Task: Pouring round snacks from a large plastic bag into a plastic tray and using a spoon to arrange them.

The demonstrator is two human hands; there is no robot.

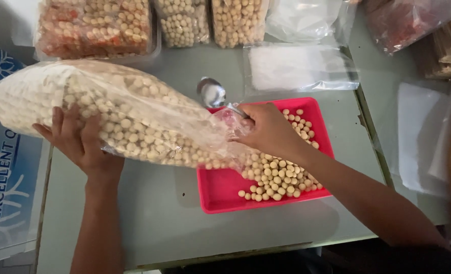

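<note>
A grey table (174,223) bears a pink tray (220,195) and filled plastic bags (296,68).

The tray (220,195) lies on the surface (159,223), with loose round pieces (278,175) piled in its right half. A big bag (108,114) lies tilted to the tray's left, its mouth over the tray. A spoon (212,94) rises just behind the tray. Behind it too lies a flat pouch (299,68), and farther back a row of filled bags (185,20). Stacked sheets (421,137) lie right of the tray.
</note>
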